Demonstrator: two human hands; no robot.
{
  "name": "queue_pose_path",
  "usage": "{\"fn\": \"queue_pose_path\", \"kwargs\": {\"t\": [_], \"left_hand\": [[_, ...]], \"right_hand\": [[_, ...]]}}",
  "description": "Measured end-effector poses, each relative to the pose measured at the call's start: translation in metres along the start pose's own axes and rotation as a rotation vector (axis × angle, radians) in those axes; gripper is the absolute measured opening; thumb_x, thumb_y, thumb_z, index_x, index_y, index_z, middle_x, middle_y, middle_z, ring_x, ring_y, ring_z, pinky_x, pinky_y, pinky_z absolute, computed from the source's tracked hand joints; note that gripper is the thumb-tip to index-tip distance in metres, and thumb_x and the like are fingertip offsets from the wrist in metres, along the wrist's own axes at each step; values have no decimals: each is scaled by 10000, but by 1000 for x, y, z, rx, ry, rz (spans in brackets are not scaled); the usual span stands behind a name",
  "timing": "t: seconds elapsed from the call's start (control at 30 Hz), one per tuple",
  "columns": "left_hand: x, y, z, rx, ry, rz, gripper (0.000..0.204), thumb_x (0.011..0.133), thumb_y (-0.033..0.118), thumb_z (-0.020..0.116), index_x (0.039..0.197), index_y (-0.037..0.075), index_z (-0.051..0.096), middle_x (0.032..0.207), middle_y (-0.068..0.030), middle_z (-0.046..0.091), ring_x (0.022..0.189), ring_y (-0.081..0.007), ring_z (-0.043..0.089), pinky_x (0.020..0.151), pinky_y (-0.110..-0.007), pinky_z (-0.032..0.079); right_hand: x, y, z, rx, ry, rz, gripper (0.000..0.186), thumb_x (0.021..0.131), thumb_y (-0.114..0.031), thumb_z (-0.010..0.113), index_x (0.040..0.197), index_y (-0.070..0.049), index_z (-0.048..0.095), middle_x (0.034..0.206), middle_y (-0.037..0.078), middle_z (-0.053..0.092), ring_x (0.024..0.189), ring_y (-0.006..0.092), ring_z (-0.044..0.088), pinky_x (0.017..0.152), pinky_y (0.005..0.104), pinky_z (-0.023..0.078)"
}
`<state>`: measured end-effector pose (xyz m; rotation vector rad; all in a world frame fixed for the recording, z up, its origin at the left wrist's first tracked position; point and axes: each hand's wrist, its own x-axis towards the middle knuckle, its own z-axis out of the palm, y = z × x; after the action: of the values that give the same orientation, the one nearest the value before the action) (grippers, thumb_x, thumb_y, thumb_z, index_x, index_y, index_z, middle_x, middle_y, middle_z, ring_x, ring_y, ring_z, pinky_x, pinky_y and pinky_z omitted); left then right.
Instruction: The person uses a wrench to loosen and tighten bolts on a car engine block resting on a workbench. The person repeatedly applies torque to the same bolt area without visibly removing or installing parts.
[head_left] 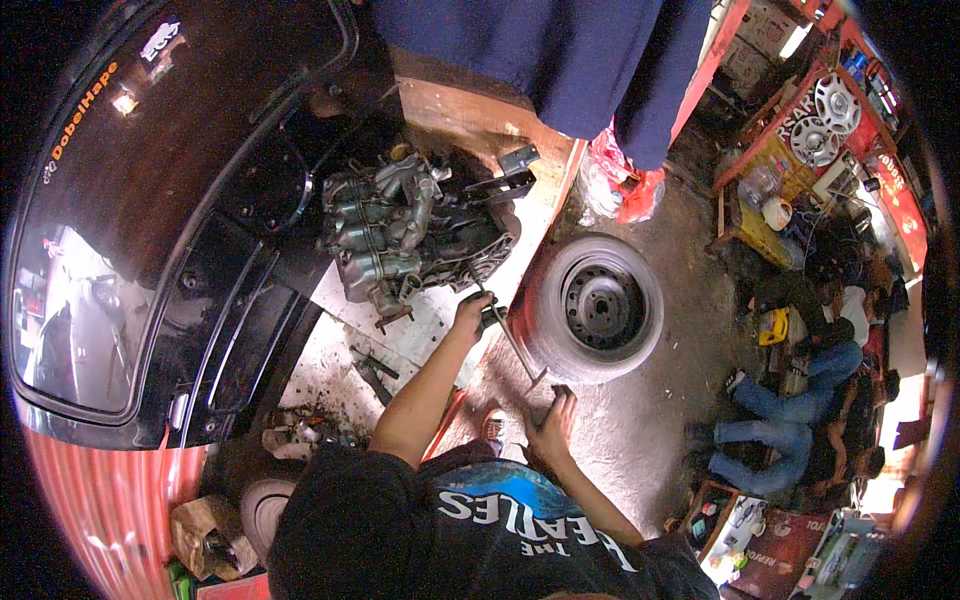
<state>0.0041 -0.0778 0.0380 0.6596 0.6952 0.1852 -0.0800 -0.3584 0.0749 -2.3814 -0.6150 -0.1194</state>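
My left hand (474, 314) grips a long, thin metal bar tool (520, 350), whose upper end reaches to the lower right side of a greasy engine part (385, 240) resting on a light board (330, 380). Lower down and to the right, my right hand (550, 425) is at the short crosspiece on the tool's near end, with curled fingers; whether they grip it is hard to make out. A wheel with a black steel rim (580, 305) lies flat just right of the tool.
A black car body (130, 290) fills the left side; a blue cloth (470, 50) and red-and-white plastic bag (625, 180) are ahead. At right stand a cluttered yellow bench (750, 240) and people sitting in jeans (770, 450). A paper sack (200, 530) sits lower left.
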Motion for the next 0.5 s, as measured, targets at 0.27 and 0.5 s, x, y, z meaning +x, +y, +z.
{"fn": "queue_pose_path", "kwargs": {"t": [0.27,0.5], "left_hand": [[2,5,-8,-38,-42,45,249,879,121,623,1065,-32,558,1013,-144,578,926,-339,632,846,-449,566],[8,0,-7,-21,14,63,251,872,119,638,1058,-35,569,1001,-144,594,901,-349,645,797,-439,585]], "right_hand": [[40,-8,0,1206,-682,937,333,945,-285,533,1114,2,549,943,256,634,857,407,618,745,454,502],[30,-8,-5,226,-217,29,369,948,-336,515,1036,22,539,950,247,627,845,443,619,730,531,482]]}}
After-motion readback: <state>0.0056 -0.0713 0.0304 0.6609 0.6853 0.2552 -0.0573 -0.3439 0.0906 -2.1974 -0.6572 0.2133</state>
